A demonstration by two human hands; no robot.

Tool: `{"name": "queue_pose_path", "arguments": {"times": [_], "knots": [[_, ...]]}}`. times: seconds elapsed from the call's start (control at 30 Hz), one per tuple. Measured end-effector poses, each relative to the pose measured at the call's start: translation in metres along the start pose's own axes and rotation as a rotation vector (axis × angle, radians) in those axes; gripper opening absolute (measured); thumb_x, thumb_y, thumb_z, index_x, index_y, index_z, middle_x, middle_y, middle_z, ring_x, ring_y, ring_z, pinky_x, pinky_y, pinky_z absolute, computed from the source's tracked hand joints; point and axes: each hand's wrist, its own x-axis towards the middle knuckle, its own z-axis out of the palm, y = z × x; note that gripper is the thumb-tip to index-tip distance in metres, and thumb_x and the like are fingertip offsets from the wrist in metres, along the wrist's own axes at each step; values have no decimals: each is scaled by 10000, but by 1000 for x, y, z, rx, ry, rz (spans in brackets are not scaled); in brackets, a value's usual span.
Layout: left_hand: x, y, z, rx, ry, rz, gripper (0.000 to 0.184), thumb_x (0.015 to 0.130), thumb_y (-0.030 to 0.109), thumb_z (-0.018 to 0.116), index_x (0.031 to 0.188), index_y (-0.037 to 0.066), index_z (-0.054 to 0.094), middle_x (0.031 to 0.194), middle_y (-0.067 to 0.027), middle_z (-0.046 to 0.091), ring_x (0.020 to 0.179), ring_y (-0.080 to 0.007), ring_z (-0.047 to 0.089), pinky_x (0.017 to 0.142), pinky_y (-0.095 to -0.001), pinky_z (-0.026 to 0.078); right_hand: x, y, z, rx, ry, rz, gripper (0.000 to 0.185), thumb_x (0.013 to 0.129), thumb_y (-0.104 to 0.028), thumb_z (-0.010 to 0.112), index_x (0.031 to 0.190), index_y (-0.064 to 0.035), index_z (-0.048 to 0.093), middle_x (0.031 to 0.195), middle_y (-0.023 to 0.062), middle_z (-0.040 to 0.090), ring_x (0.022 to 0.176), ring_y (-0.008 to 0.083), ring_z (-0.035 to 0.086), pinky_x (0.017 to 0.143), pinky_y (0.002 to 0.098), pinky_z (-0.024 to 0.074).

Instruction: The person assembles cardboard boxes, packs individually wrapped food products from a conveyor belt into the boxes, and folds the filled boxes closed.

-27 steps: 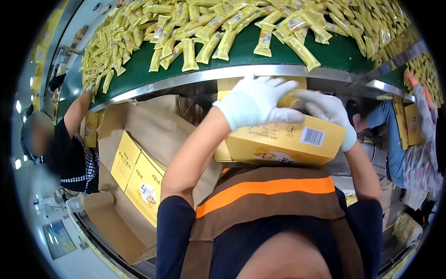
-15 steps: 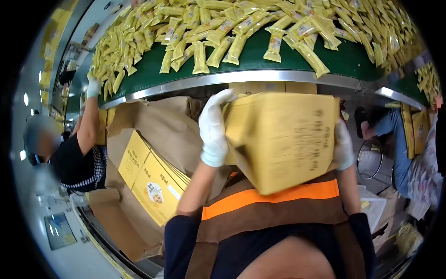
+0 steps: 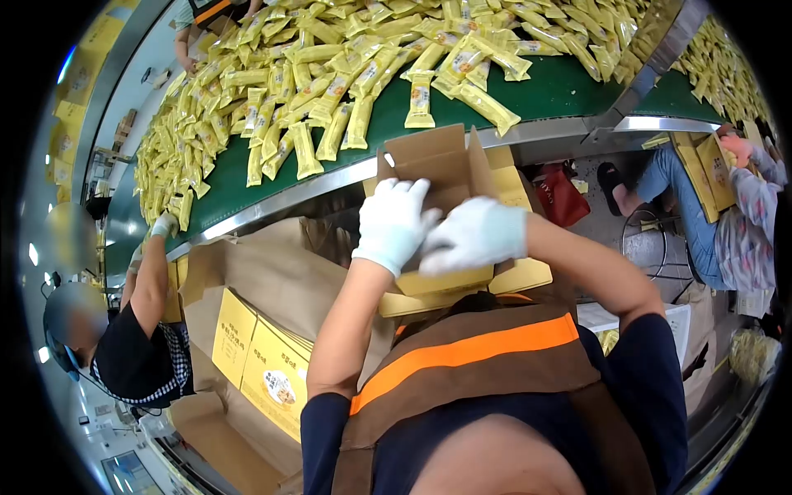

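Observation:
A yellow cardboard box [image 3: 441,175] stands with its top open, brown inside, flaps raised at the back and sides. My left hand [image 3: 393,221], in a white glove, lies over its front left part with the fingers apart. From the right, my right hand [image 3: 478,235], also gloved, reaches across the front of the opening, fingers stretched left and slightly blurred. Both hands touch or nearly touch the box; they hide its front rim. Beneath it are further yellow cartons [image 3: 516,194].
Yellow-wrapped bars [image 3: 330,91] pile on a green conveyor [image 3: 553,95] with a metal edge. Flat yellow cartons [image 3: 268,363] lie in a large brown paper-lined box [image 3: 260,260] at left. Co-workers' hands show at left, upper left and right. A red bag [image 3: 563,196] is below the conveyor.
The box that was held up as a tilted, folded-looking form now stands upright with its opening showing. My right hand has moved from its right side to its front; the view has shifted right.

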Motion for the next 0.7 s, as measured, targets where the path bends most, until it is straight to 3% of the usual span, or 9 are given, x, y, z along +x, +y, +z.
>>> {"name": "queue_pose_path", "arguments": {"times": [0.03,0.13,0.3,0.4,0.47,0.5,0.57,0.63,0.7], "knots": [[-2,-4,-3,27,-41,33,524,742,300,764,1215,129,617,1173,-102,639,1124,-316,560,957,-386,485,-7,12,2,-156,180,55,350,874,-453,608,1015,-150,710,1014,148,688,978,293,655,908,433,472],[-11,-22,0,-16,-54,118,630,698,326,794,1266,136,598,1333,-102,551,1228,-330,489,996,-406,468,-18,64,75,-370,750,267,499,796,-443,683,1195,-151,624,1394,238,475,1338,424,395,1052,488,383],[-44,-53,64,-493,-59,101,757,875,317,627,1527,143,283,1588,-286,84,1452,-506,69,1169,-496,183,-29,73,104,35,766,248,603,778,-379,673,1308,-134,524,1507,265,310,1398,476,273,1107,539,306],[-40,-34,72,-1103,-127,47,876,868,183,569,1551,-5,54,1625,-214,29,1512,-289,4,1197,-382,97,-36,80,113,240,825,206,657,776,-333,681,1367,-130,477,1519,264,296,1407,488,251,1136,529,281],[-41,-38,95,-1229,-107,-96,891,880,163,545,1546,-14,-20,1631,-181,22,1509,-240,29,1193,-333,103,-26,88,122,383,871,150,696,783,-333,688,1402,-125,447,1528,256,291,1409,481,261,1151,506,270],[-37,-41,87,-1213,-197,-159,881,900,183,542,1545,-13,-25,1631,-182,27,1502,-254,88,1186,-325,139,-23,95,122,408,858,156,731,787,-330,696,1425,-102,421,1533,243,293,1422,453,264,1162,479,258],[-22,-49,66,-821,-253,-80,856,950,287,554,1546,-4,13,1607,-217,142,1410,-285,370,1121,-315,316,-23,132,89,405,1006,199,648,772,-327,714,1323,-45,519,1297,208,542,1222,384,504,1052,440,398],[12,-52,10,-320,-130,-55,565,877,313,664,1338,8,546,1202,-213,645,1045,-303,657,935,-359,498,-22,170,40,282,1138,230,574,758,-335,731,1224,-33,585,1076,164,643,1002,338,605,910,423,480],[56,-90,-1,-170,301,13,399,892,290,656,1221,64,630,1026,-152,689,876,-337,658,790,-394,530,-4,199,-24,31,1168,231,536,749,-368,740,1157,-43,616,954,141,652,881,313,626,805,423,503]]}}
